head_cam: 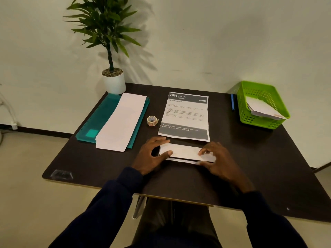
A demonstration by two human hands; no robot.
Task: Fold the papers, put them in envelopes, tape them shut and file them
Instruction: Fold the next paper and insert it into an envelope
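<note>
Folded paper (184,152) lies near-centre on the surface (259,158), long axis left–right. Left hand (152,154) and right hand (220,161) press its ends flat, gripping nothing. Envelopes (121,120) sit forward-left — left hand nearer.

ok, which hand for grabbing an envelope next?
Left, probably. The envelope stack lies on the teal folder on the left of the table, nearer the left hand; the right hand rests on the folded paper and would have to cross over.
</note>
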